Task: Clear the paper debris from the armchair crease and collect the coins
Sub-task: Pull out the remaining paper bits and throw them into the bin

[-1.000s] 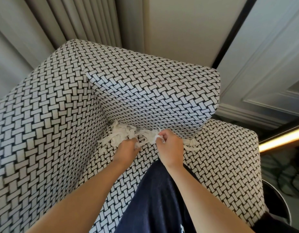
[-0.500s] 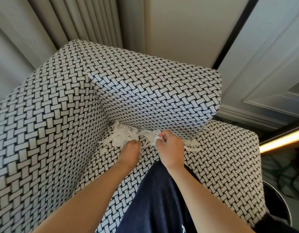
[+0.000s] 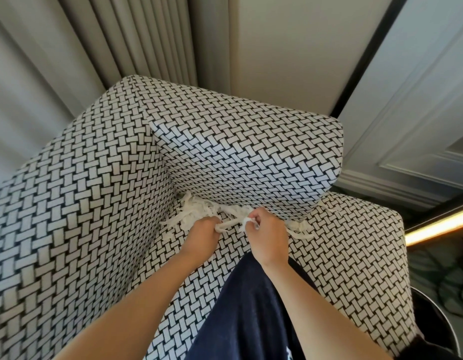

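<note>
Left hand (image 3: 203, 231) and right hand (image 3: 266, 235), each clenched on white shredded paper strips (image 3: 199, 211) wedged in the crease of the black-and-white basket-weave upholstered armchair (image 3: 100, 203). Most strips lie beyond the left fingers (image 3: 212, 224), with a few past the right hand. Gathering in bunches and drawing outward slowly would likely avoid tearing. No container or coins visible.
</note>
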{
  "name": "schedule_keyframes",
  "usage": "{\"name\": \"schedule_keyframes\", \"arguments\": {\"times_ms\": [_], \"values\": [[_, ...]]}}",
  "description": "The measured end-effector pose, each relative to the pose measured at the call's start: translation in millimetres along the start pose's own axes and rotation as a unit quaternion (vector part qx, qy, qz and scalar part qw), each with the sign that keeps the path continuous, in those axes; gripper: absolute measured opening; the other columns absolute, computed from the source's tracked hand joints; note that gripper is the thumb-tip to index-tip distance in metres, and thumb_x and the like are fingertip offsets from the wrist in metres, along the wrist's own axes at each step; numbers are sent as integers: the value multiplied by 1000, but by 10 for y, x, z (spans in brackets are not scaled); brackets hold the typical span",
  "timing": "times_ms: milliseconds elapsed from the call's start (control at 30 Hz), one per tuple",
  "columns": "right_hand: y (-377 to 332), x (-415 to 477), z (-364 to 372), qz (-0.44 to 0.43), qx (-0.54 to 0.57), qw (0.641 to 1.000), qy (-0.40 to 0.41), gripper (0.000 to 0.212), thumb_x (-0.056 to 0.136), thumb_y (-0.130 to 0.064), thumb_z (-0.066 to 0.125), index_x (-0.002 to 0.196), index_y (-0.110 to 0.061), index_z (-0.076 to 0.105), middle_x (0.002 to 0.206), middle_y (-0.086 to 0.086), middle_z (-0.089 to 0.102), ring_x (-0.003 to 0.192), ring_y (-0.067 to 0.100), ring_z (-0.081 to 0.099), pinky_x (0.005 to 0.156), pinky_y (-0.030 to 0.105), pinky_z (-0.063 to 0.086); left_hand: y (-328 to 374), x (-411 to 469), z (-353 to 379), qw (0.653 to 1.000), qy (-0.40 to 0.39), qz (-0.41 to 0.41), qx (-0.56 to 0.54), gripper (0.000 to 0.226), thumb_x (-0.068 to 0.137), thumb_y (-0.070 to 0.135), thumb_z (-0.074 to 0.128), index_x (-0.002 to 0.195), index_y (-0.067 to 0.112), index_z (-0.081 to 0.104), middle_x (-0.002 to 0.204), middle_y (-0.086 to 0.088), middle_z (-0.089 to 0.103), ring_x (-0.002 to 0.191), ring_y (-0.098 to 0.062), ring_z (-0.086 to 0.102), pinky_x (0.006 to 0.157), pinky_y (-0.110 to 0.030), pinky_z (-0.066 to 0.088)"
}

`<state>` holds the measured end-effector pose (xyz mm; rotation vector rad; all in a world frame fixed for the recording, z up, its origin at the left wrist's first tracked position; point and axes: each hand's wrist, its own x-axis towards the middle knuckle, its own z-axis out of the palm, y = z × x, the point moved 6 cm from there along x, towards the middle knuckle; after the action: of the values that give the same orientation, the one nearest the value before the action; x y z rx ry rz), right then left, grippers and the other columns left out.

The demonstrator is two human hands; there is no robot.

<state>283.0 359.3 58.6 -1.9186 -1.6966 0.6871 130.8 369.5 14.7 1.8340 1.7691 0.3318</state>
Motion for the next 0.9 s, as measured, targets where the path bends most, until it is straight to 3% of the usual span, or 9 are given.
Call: {"name": "schedule_keyframes", "arguments": {"times_ms": [133, 200, 267, 333, 400, 500, 633, 767, 900], "values": [[-43, -68, -9, -19, -2, 1000, 0, 19, 92, -16, 54, 109, -16, 62, 98, -2, 67, 70, 9, 58, 56, 22, 43, -6, -97, -121, 999, -4, 1, -32, 9, 92, 11, 55, 91, 8, 63, 75, -2, 59, 57, -9, 48, 45, -13, 33], [-49, -87, -19, -30, 9, 999, -10, 29, 94, -14, 51, 122, -15, 58, 113, 0, 66, 84, 11, 64, 71, 27, 54, 28, -132, -181, 999, -9, 8, -44, 8, 92, 12, 55, 94, 12, 63, 69, 4, 55, 52, -4, 44, 41, -10, 34], [-60, -87, -30, -33, 26, 999, -22, 35, 95, -11, 48, 129, -13, 54, 126, 2, 60, 104, 14, 62, 90, 30, 51, 64, -163, -293, 999, -9, 14, -44, 9, 93, 13, 54, 97, 10, 63, 68, 7, 52, 50, -3, 42, 40, -10, 34], [-56, -89, -54, -24, 59, 998, -23, 34, 95, -9, 47, 128, -11, 56, 125, 2, 61, 111, 14, 58, 96, 25, 47, 105, -181, -430, 999, -9, 21, -29, 12, 93, 15, 53, 97, 10, 63, 69, 7, 52, 50, -2, 40, 39, -10, 33], [-17, -125, -123, 0, 103, 995, -9, 31, 94, -6, 48, 123, -9, 60, 112, 2, 65, 101, 16, 62, 86, 21, 50, 170, -198, -561, 999, -16, 33, -30, 10, 94, 14, 52, 96, 14, 62, 70, 6, 53, 47, -2, 39, 39, -9, 34], [111, -184, -263, 43, 155, 987, 9, 27, 93, -5, 48, 114, -9, 64, 102, 4, 68, 91, 19, 64, 83, 33, 52, 301, -201, -726, 998, -32, 48, -16, 8, 94, 17, 53, 97, 18, 60, 71, 5, 55, 47, -3, 41, 54, -12, 40], [361, -298, -559, 95, 209, 973, 24, 23, 92, -7, 51, 107, -13, 68, 94, 3, 70, 89, 18, 63, 85, 39, 51, 630, -201, -876, 995, -42, 89, 31, 13, 94, 21, 53, 105, 19, 60, 72, 9, 55, 47, -5, 45, 50, -19, 49], [600, -417, -969, 118, 244, 962, 44, 24, 93, -7, 51, 100, -24, 67, 86, -6, 68, 82, 29, 65, 73, 41, 54, 1053, -214, -891, 986, -81, 137, 56, 16, 93, 21, 54, 107, 19, 61, 77, 10, 56, 38, 2, 42, 39, -8, 37], [858, -513, -1338, 135, 277, 950, 59, 22, 93, -12, 53, 104, -24, 68, 93, -5, 69, 76, 14, 65, 58, 16, 47, 1477, -209, -890, 971, -101, 192, 97, 22, 92, 22, 56, 114, 19, 61, 99, 2, 63, 47, -10, 52, 45, -16, 47]]}}
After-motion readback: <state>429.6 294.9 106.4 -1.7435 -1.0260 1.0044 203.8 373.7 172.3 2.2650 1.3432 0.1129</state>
